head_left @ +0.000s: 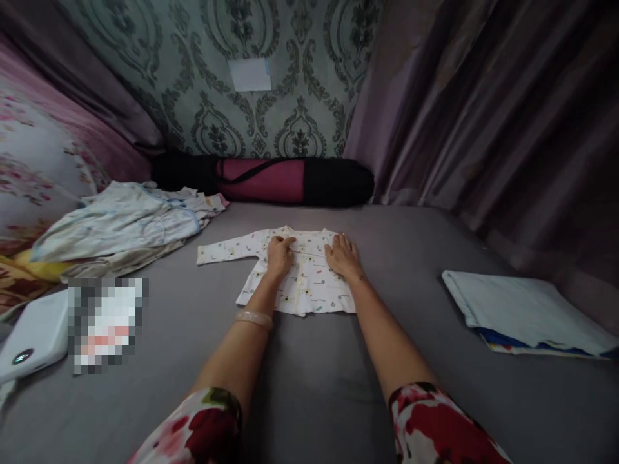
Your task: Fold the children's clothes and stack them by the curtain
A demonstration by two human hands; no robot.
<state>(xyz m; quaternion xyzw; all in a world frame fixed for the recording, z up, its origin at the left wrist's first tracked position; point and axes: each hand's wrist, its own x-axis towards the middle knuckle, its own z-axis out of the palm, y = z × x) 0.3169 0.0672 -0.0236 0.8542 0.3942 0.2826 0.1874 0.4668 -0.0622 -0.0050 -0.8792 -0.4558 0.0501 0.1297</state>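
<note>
A small white printed shirt (309, 290) lies on the grey sheet, its left sleeve stretched out to the left. The right sleeve is not seen spread out to the side. My left hand (280, 254) rests on the shirt's upper left part, fingers curled together with the thumb pointing right; whether cloth is pinched in it cannot be made out. On the upper right part of the shirt, my right hand (344, 256) lies flat with its fingers extended.
Behind the shirt lies a black and maroon long bag (264, 180). Rumpled light clothes (130, 222) are piled at left, near a white device (36, 332) and a blurred-out item. Folded cloths (522, 309) sit at right. Curtains hang on both sides.
</note>
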